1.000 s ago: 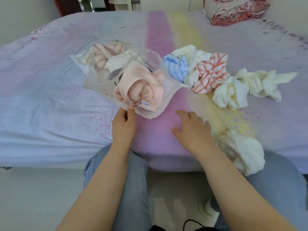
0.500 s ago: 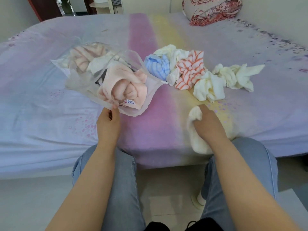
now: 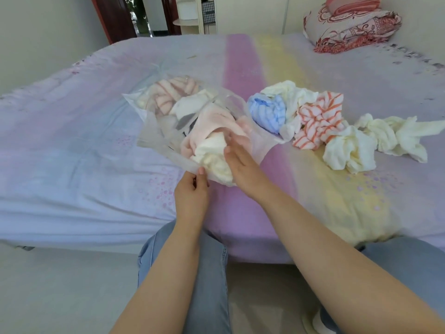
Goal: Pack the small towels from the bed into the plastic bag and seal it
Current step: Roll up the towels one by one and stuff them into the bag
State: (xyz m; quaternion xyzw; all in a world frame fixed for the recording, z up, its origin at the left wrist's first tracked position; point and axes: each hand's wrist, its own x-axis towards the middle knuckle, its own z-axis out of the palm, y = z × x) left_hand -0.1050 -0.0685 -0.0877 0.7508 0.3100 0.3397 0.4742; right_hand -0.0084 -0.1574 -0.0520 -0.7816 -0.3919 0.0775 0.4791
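Fingers of the left hand (image 3: 191, 194) pinch the plastic bag (image 3: 154, 138) rim; the right hand (image 3: 240, 160) pushes a cream towel (image 3: 212, 155) inside, fingers loosely open.

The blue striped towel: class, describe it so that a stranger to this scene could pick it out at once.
Start at the bed and find the loose heap of towels to the right of the plastic bag. The blue striped towel lies at the heap's left end, right beside the bag's open mouth. It is the only blue one; its neighbours are cream or orange-and-white.
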